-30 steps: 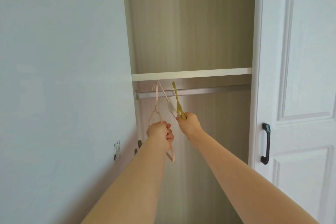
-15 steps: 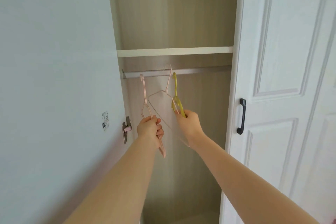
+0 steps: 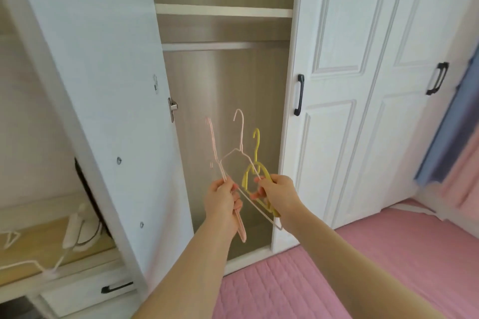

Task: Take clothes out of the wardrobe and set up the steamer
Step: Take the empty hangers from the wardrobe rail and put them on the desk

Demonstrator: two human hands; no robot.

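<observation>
My left hand (image 3: 223,199) grips a pink hanger (image 3: 216,155) seen edge-on, its hook pointing up. My right hand (image 3: 277,193) holds a yellow hanger (image 3: 256,153) together with a pale pink wire hanger (image 3: 239,142). All three hangers are bare and held low in front of the open wardrobe (image 3: 225,101). The wardrobe rail (image 3: 225,46) above is bare, and a white shelf (image 3: 223,11) sits over it. No clothes show inside. A white steamer-like appliance (image 3: 74,228) with a cord lies on the wooden desk (image 3: 33,246) at the left.
The open wardrobe door (image 3: 98,85) stands to the left of my hands. Two shut doors with black handles (image 3: 299,94) are on the right. A pink quilted bed cover (image 3: 337,274) fills the lower right. Blue and pink fabric (image 3: 451,142) hangs at the right edge.
All three hangers have come off the rail and dropped well below it with both hands. My view has tilted down, bringing the desk, the bed and the second door into sight.
</observation>
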